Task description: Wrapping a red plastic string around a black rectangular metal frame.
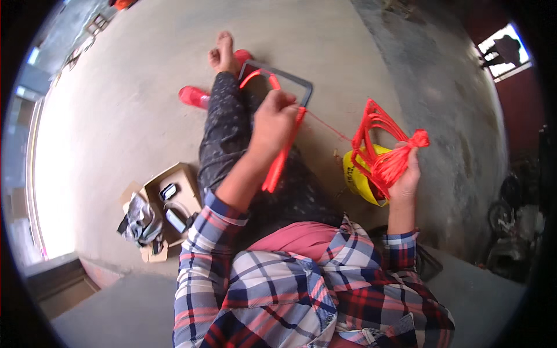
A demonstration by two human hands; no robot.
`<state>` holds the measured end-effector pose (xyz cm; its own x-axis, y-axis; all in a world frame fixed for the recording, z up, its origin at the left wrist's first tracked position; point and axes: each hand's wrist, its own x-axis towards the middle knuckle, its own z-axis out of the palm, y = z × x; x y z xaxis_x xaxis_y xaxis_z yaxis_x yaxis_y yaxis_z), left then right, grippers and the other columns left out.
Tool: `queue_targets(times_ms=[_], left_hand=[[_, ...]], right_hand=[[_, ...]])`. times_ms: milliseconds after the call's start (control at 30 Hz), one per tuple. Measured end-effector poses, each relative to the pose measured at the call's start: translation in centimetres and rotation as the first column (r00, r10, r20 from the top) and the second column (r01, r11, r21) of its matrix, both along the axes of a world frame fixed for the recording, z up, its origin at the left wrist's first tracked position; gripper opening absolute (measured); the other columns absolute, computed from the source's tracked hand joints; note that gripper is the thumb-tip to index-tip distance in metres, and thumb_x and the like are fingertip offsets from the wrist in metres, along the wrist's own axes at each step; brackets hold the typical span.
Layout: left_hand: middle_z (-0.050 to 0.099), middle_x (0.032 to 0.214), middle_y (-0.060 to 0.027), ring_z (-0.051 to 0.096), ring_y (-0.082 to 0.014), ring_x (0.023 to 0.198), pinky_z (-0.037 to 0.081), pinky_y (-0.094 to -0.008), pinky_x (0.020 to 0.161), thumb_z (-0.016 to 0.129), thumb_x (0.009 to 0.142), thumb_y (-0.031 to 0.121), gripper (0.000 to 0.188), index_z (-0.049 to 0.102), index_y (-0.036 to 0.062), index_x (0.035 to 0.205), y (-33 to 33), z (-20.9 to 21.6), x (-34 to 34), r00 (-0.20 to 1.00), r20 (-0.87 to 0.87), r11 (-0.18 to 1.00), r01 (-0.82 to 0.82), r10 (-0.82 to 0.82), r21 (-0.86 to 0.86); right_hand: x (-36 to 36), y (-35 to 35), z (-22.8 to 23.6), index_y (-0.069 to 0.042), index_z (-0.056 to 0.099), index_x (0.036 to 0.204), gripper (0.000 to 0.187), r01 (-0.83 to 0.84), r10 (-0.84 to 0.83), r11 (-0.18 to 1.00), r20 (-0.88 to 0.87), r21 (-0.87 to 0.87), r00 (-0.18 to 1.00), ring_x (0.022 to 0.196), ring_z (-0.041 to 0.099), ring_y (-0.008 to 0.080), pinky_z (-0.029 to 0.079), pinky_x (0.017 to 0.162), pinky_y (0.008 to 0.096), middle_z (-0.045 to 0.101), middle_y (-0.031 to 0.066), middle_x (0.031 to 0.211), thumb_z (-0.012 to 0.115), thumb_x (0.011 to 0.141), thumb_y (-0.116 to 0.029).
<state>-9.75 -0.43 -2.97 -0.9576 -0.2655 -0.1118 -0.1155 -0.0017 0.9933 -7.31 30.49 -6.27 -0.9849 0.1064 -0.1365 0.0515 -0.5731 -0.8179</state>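
My left hand [272,123] is closed round a bright red-orange cord [283,162] above my legs. A doubled length hangs below the fist, and another part loops up over a grey rectangular frame [312,88] by my foot. Off to the right, my right hand [407,177] grips a gathered hank of the same cord [390,166], its loops spread out on the left and bunched into a knot-like end on the right. One thin strand runs slack between the two hands. Behind the hank stands a yellow container or bag [358,182] with dark print, partly covered.
On the floor at left lies an open cardboard box [152,188] with small devices and crumpled grey plastic. My legs in dark speckled trousers [223,124] stretch forward, near red slippers [194,97]. Machinery [507,214] stands at the far right. A doorway is at the far left.
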Motion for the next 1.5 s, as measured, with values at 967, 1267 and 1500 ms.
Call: queue_targets(times_ms=[967,1267,1500], left_hand=[[0.06,0.096,-0.0087,0.055,-0.0285,0.095,0.043,-0.0427,0.085,0.07,0.064,0.009,0.023,0.07,0.0089,0.087,1.0,3.5,-4.3,0.946,-0.192,0.273,-0.118,-0.26,-0.955],[0.063,0.089,-0.013,0.058,-0.0326,0.086,0.048,-0.0419,0.08,0.072,0.069,0.004,0.027,0.065,0.0062,0.095,1.4,2.6,-3.9,0.919,-0.292,0.557,-0.101,-0.265,-0.825],[0.062,0.09,-0.0108,0.06,-0.0278,0.091,0.05,-0.0405,0.081,0.068,0.076,0.004,0.019,0.064,0.0036,0.094,1.1,1.0,-2.2,0.856,-0.507,0.74,-0.275,-0.102,-0.614]], right_hand=[[-8.3,-12.8,4.8,0.0,0.058,0.12,0.044,-0.22,0.6,0.417,-0.086,0.882,0.795,0.084,0.061,0.0132,0.05,0.077,0.0292,0.065,0.008,0.1,0.071,0.079,-0.011],[-9.8,-11.7,3.7,-0.007,0.062,0.113,0.03,-0.688,0.687,0.697,0.089,0.203,0.722,0.085,0.057,0.0084,0.048,0.074,0.0253,0.062,0.0026,0.103,0.065,0.084,-0.015],[-9.4,-10.0,5.3,0.0,0.066,0.099,0.023,-0.005,0.193,0.833,-0.281,0.553,0.94,0.103,0.059,0.017,0.046,0.093,0.0336,0.062,0.0106,0.111,0.067,0.081,-0.015]])
